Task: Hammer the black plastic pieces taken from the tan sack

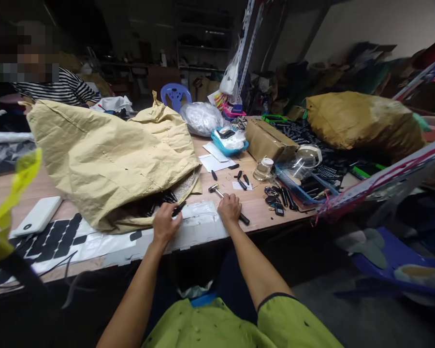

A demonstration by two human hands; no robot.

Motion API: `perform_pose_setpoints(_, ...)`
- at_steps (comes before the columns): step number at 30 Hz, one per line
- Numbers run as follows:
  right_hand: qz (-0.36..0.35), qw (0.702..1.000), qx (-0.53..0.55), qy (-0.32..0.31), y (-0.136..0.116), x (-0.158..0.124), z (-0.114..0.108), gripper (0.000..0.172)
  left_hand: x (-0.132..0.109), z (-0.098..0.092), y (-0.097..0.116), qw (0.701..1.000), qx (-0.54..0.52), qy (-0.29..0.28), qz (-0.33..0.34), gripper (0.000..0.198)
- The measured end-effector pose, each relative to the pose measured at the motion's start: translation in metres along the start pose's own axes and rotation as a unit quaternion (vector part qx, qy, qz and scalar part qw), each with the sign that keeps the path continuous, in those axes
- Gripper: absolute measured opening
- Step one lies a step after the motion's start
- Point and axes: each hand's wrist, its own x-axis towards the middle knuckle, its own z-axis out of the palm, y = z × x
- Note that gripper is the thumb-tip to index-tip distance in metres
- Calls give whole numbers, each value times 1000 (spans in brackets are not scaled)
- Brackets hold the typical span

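Left hand [166, 223]: grip narrowed on a black piece [180, 208] beside the cloth sack [123, 154], its mouth close, likely for reach | right hand [230, 209]: over the hammer [213, 188] on the table [258, 209], I can't tell how closed

Sack [116, 150] matt and creased, cloth or woven plastic, can't tell which — table [257, 209] smooth, wood-look, faint sheen. Hammer [216, 190] has a shiny metal head and a dark matt grip. Box [268, 140] matt cardboard, basket [229, 148] smooth plastic, jar [263, 170] clear and glossy, bag [203, 118] thin crinkly film, chair [176, 92] smooth plastic — sheet [217, 163] plain matt paper.
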Motion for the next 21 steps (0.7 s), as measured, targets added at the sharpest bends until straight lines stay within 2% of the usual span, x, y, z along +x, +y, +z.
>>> perform_pose_setpoints(3, 1, 1000, 2, -11, 1, 0, -1, 27, -1, 17, 14, 989, -35, -140, 43, 22)
perform_pose_setpoints(5, 1, 1000, 5, -13, 2, 1, -2, 27, 2, 27, 18, 982, -41, -181, 41, 22)
perform_pose_setpoints(8, 0, 1000, 9, -7, 2, 0, -1, 27, 9, 35, 16, 980, -56, -188, 38, 22)
perform_pose_setpoints(13, 5, 1000, 16, -5, 1, -1, -1, 27, 10, 33, 2, 978, -115, -174, 31, 34)
perform_pose_setpoints(18, 13, 997, 64, -36, 4, 3, -10, 27, 10, 37, -2, 978, -140, -157, 6, 12)
perform_pose_setpoints(21, 15, 994, 92, -54, 9, 2, -17, 28, 12, 41, -1, 976, -138, -166, -3, 10)
